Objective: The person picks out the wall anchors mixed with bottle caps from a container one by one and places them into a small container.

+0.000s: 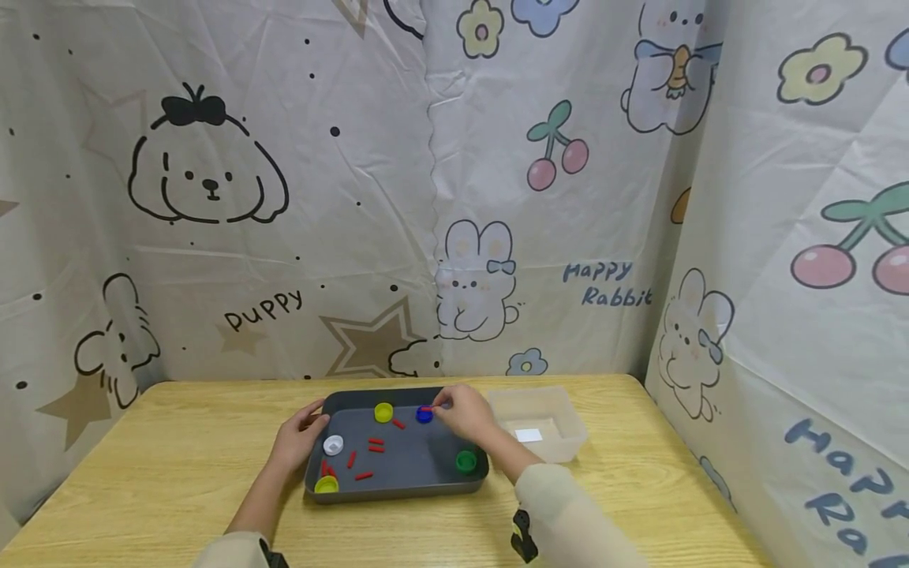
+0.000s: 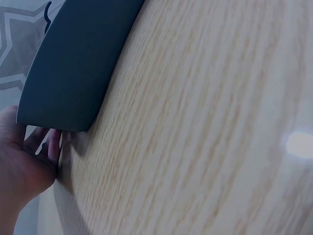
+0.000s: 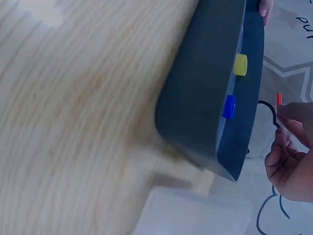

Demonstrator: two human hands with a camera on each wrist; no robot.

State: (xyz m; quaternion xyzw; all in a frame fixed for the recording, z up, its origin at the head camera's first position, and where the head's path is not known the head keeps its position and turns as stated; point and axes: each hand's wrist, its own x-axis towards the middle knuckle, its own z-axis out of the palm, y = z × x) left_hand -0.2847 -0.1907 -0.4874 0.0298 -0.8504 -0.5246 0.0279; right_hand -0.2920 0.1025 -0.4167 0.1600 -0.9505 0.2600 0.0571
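Between thumb and fingertips, my right hand (image 1: 465, 414) pinches a small red stick (image 3: 279, 99) above the blue bottle cap (image 1: 424, 418). That cap sits near the back right corner inside a dark grey tray (image 1: 408, 469). My left hand (image 1: 293, 443) holds the tray's left side, its thumb at the rim and its fingers along the outside wall. In the left wrist view, the tray wall partly hides those fingers. Several red sticks (image 1: 376, 450) lie loose on the tray floor, mostly in the left half.
Inside the tray are also a yellow cap (image 1: 383, 412) at the back, a white cap (image 1: 333, 446) at the left, another yellow cap (image 1: 327, 484) at the front left and a green cap (image 1: 465, 461) at the front right. A translucent plastic box (image 1: 572, 430) stands right of the tray.
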